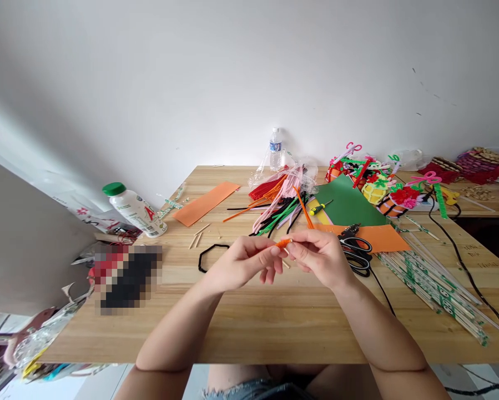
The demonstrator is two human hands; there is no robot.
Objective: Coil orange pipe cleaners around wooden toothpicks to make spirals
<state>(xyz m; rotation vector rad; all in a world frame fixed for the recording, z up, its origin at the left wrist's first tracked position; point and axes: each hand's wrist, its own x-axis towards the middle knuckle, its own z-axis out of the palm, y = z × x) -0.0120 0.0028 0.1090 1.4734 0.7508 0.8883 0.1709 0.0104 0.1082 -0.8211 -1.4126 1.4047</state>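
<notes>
My left hand (pixel 249 261) and my right hand (pixel 322 258) meet over the middle of the table, fingertips pinched together. Between them is an orange pipe cleaner (pixel 283 243), which looks wound round a short, thin wooden stick. Its loose orange length (pixel 303 208) seems to rise up and left behind my right fingers. Both hands grip this small piece, and the fingers hide part of it. Left of my left hand lies a black pipe cleaner bent into an angular ring (pixel 207 258). Black-handled scissors (pixel 356 253) rest just right of my right hand.
Loose pipe cleaners (pixel 274 200), a green sheet (pixel 349 200), an orange sheet (pixel 207 203) and a yellow screwdriver (pixel 318 209) lie behind my hands. Wrapped sticks (pixel 432 286) and a black cable (pixel 461 266) are rightward. A white bottle (pixel 135 211) stands left; a water bottle (pixel 275 149) stands behind.
</notes>
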